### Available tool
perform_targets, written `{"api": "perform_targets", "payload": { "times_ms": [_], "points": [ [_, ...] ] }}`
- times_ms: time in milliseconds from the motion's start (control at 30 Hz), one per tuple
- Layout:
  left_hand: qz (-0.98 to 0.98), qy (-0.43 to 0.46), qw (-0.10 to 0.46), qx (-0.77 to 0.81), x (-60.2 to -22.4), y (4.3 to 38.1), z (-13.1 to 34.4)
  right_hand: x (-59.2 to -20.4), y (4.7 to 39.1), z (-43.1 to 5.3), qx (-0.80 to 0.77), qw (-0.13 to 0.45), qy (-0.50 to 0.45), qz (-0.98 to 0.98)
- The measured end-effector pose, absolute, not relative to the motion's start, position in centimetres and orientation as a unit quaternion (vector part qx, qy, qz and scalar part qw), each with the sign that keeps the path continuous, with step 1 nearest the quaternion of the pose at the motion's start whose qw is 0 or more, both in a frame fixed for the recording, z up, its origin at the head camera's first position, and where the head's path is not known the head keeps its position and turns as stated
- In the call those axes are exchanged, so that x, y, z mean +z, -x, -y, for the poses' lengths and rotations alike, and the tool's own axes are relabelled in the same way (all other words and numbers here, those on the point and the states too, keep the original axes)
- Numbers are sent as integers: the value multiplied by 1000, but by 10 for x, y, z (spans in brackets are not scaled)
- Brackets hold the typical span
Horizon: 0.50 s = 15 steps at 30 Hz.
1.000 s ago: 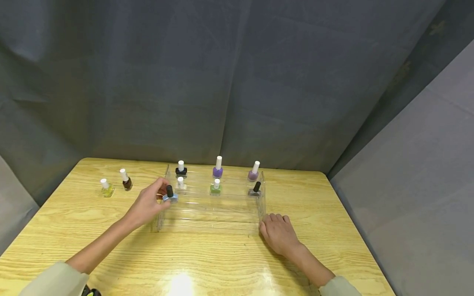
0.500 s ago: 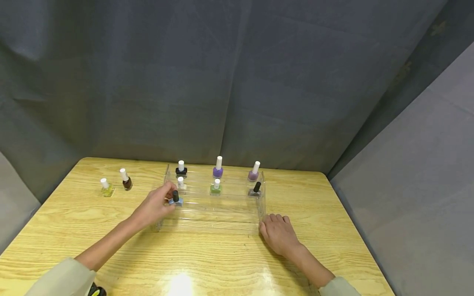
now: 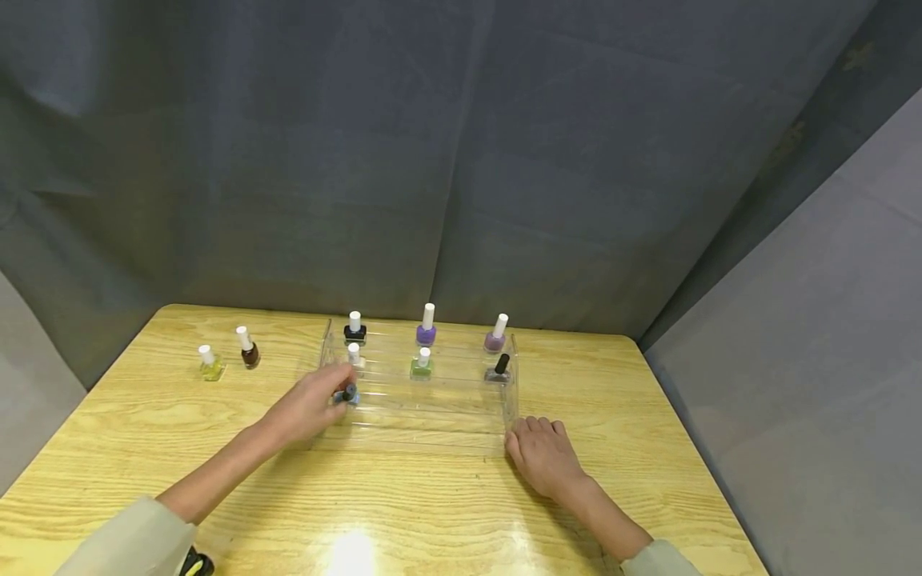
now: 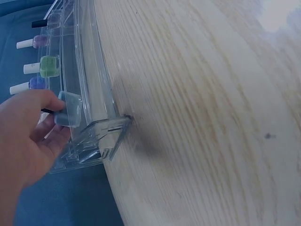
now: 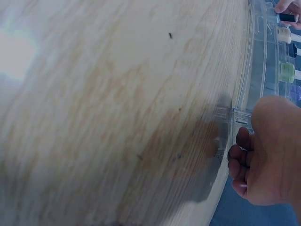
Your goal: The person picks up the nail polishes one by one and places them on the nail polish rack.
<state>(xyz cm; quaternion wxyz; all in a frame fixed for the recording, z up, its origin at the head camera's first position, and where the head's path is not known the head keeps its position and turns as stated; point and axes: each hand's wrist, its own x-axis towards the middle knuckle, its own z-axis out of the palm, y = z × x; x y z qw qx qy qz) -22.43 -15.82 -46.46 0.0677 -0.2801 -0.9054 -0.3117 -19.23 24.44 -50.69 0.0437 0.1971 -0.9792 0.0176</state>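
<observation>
A light-blue nail polish bottle (image 3: 348,396) with a black cap is pinched in my left hand (image 3: 310,404), at the left end of a clear tiered rack (image 3: 425,438). The left wrist view shows thumb and fingers around its cap end, the blue glass (image 4: 70,110) over a lower tier. Whether the bottle touches that tier I cannot tell. My right hand (image 3: 545,456) grips the rack's front right corner, its fingers (image 5: 237,162) curled outside the side wall. White-capped white (image 3: 354,354) and green (image 3: 421,366) polishes and a black-capped greyish one (image 3: 499,370) stand one tier higher.
Black (image 3: 355,330), purple (image 3: 426,330) and mauve (image 3: 496,336) polishes stand on the top tier. Yellow (image 3: 211,366) and dark brown (image 3: 248,352) bottles with white caps stand on the wooden table (image 3: 403,512), left of the rack. A dark curtain (image 3: 461,160) hangs behind.
My left hand has carried the light-blue polish rightward and slightly toward me over the rack, and its cap now tips toward the camera. The right hand has stayed at the corner.
</observation>
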Motion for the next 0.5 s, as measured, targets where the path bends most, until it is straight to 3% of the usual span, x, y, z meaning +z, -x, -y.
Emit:
{"api": "perform_targets", "payload": {
  "times_ms": [500],
  "points": [
    [919,250,48,-301,-463,223,153,-510,193,-245,12,46,-197,979]
  ]
}}
